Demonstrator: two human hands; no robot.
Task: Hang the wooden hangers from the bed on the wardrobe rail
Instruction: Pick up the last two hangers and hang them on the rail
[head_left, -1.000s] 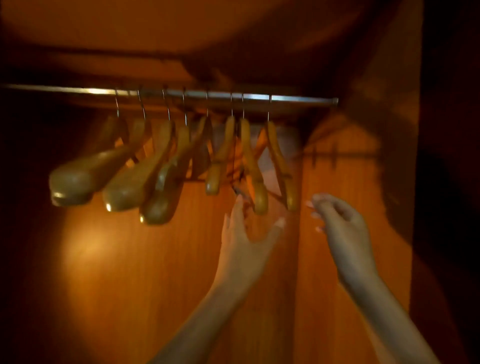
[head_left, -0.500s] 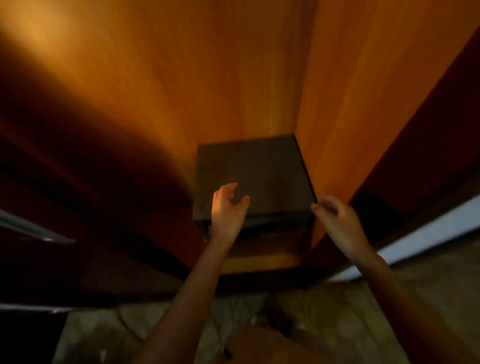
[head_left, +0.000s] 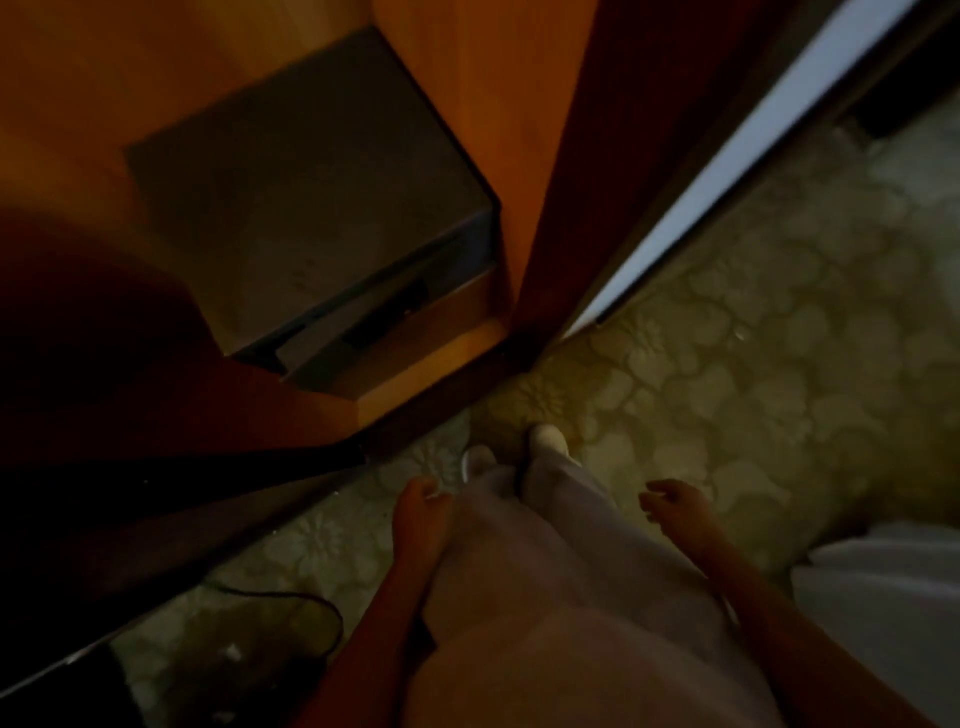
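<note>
1. Head view, pointing steeply down; the light is dim and the edges are blurred.
2. Left hand (head_left: 422, 514): low beside the left thigh, fingers loosely curled, nothing in it. Right hand (head_left: 675, 512): low beside the right thigh, fingers loosely curled, nothing in it. The hands are well apart, one on each side of the pale loose trousers (head_left: 545, 582).
3. Wooden hangers: none in frame. Wardrobe rail: not in frame either; with the camera tipped this far down, it would lie above the field of view.
4. Orange-brown wooden wardrobe (head_left: 457, 78) at upper left, open. A dark grey rectangular box (head_left: 311, 197) sits on its floor, close against the right inner wall.
5. Pale flower-patterned carpet (head_left: 779, 338) underfoot. White-shod feet (head_left: 549, 439) stand just outside the wardrobe's front edge. A thin black cable (head_left: 296, 605) loops on the carpet at lower left.
6. White fabric edge (head_left: 883, 597) at lower right, near the right forearm. It is probably the bed, but I cannot confirm this.
7. Judgement: empty, slack hands at the sides suit walking, not grasping. The likely step in hand is a trip to the bed for hangers. How many remain cannot be told.
8. Risk: the cable loop lies near the left foot's path and could catch a shoe.
</note>
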